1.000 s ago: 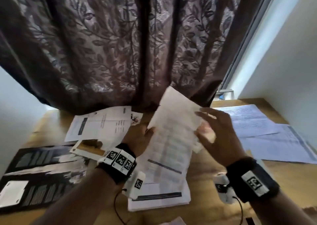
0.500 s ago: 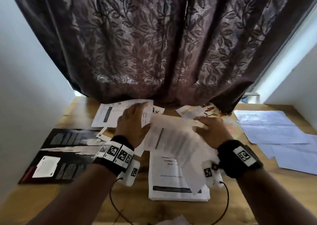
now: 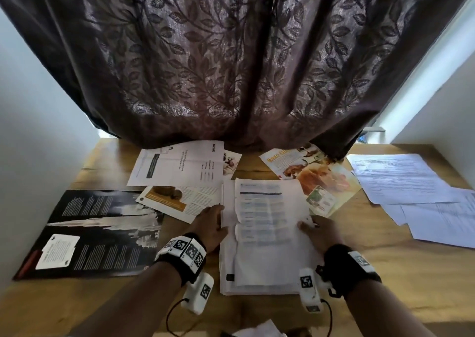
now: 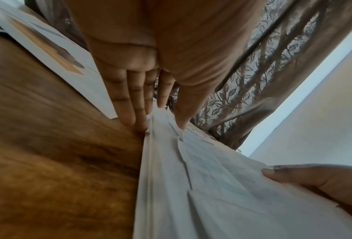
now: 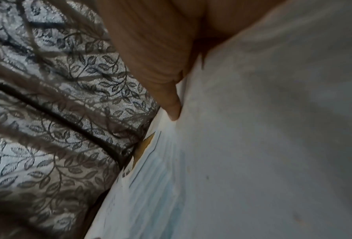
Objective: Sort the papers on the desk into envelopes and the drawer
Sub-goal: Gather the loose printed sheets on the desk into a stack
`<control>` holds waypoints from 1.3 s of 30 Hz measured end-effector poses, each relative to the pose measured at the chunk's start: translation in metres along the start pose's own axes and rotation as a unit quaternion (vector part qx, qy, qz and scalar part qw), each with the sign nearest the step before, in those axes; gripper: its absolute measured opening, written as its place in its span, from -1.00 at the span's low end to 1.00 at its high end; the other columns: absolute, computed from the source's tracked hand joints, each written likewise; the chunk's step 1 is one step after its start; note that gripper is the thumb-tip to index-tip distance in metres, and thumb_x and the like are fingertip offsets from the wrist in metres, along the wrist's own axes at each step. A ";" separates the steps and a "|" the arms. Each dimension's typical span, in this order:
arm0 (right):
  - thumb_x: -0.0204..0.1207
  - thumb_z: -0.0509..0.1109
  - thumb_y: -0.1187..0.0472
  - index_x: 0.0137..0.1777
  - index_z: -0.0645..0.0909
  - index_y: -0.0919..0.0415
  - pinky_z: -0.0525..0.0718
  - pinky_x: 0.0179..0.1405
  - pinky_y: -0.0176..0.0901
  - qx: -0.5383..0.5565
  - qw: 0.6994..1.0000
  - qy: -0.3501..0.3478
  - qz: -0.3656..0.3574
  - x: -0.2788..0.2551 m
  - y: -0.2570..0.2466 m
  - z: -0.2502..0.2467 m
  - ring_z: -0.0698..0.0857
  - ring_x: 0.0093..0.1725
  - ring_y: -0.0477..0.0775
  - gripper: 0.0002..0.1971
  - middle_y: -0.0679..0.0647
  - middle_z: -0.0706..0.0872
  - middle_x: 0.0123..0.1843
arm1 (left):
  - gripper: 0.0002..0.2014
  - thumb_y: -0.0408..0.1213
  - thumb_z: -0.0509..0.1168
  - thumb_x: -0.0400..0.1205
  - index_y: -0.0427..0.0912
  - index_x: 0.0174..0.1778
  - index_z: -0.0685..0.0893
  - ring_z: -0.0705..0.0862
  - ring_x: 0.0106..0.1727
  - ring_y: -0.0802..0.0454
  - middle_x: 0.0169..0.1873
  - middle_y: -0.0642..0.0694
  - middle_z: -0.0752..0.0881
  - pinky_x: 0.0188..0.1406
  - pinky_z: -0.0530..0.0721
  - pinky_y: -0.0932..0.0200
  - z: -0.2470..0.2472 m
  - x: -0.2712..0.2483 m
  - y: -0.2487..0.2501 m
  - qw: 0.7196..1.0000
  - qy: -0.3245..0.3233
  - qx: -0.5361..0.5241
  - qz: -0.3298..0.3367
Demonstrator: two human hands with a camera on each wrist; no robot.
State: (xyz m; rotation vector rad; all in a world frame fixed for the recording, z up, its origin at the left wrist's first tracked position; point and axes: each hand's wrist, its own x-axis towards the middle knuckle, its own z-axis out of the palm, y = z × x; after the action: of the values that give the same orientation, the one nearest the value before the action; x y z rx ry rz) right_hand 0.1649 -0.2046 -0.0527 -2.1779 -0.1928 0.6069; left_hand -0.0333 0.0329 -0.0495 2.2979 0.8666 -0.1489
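Note:
A stack of white printed papers (image 3: 267, 236) lies in the middle of the wooden desk (image 3: 385, 272). My left hand (image 3: 210, 225) rests at the stack's left edge. Its fingers (image 4: 130, 103) are straight against the desk, and its thumb lies on the top sheet (image 4: 211, 169). My right hand (image 3: 320, 232) holds the top sheet's right edge, thumb (image 5: 171, 103) on top. The paper (image 5: 273, 129) covers its other fingers. No envelope or drawer is in view.
A black brochure (image 3: 108, 221) with a white card (image 3: 59, 250) lies at left. A white printed sheet (image 3: 177, 164) and a food flyer (image 3: 180, 200) sit behind my left hand. A colourful flyer (image 3: 321, 174) and loose white sheets (image 3: 411, 187) lie at right. A dark leaf-patterned curtain (image 3: 231, 67) hangs over the back edge.
The sheet that both hands held up in the air has come down flat onto the stack. Both hands have dropped to the stack's sides.

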 end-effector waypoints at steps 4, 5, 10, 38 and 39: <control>0.48 0.59 0.08 0.16 0.75 0.21 0.74 0.14 0.12 -0.099 0.995 -0.015 -0.017 0.001 0.003 0.012 0.78 0.10 0.26 -0.68 0.19 0.83 0.12 | -0.27 0.00 0.40 0.59 -0.06 0.65 0.28 0.53 0.47 -0.12 0.57 -0.11 0.43 0.52 0.45 -0.04 0.001 0.003 0.005 1.000 0.000 0.018 0.009; 0.48 0.58 0.06 0.16 0.74 0.18 0.73 0.14 0.09 -0.119 0.992 -0.016 -0.024 0.000 0.001 0.012 0.78 0.12 0.26 -0.69 0.18 0.83 0.13 | -0.26 -0.01 0.41 0.59 -0.07 0.65 0.27 0.52 0.48 -0.11 0.58 -0.11 0.42 0.53 0.44 -0.03 0.002 0.003 0.005 1.000 0.002 0.019 0.012; 0.53 0.53 0.03 0.32 0.69 0.21 0.68 0.13 -0.05 -0.191 0.980 -0.035 -0.041 -0.005 -0.008 0.016 0.74 0.21 0.24 -0.58 0.18 0.79 0.24 | -0.26 -0.04 0.45 0.57 -0.08 0.64 0.30 0.53 0.48 -0.06 0.54 -0.07 0.50 0.50 0.46 0.08 0.003 0.000 0.009 0.999 -0.009 0.017 0.028; 0.56 0.39 -0.27 0.79 -0.08 0.04 0.14 0.71 0.01 -0.291 0.902 -0.195 -0.254 -0.039 -0.064 0.064 0.08 0.76 0.06 -0.02 -0.04 0.06 0.79 | 0.07 0.28 0.33 0.54 0.06 0.72 -0.28 0.13 0.66 -0.18 0.73 0.05 -0.23 0.54 0.34 -0.24 0.010 -0.004 0.028 0.930 -0.151 0.332 0.050; 0.56 0.34 -0.34 0.79 -0.15 0.06 0.03 0.73 0.03 -0.295 0.889 -0.247 -0.249 -0.038 -0.069 0.076 -0.04 0.78 0.06 0.01 -0.02 -0.05 0.81 | 0.09 0.32 0.32 0.52 0.07 0.71 -0.31 0.12 0.66 -0.17 0.73 0.05 -0.21 0.54 0.32 -0.23 0.011 -0.008 0.030 0.927 -0.145 0.342 0.047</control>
State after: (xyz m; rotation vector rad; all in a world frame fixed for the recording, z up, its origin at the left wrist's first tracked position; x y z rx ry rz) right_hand 0.0993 -0.1208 -0.0259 -2.3391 -1.3181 0.8641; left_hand -0.0197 0.0055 -0.0389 2.8396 0.6028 -0.8421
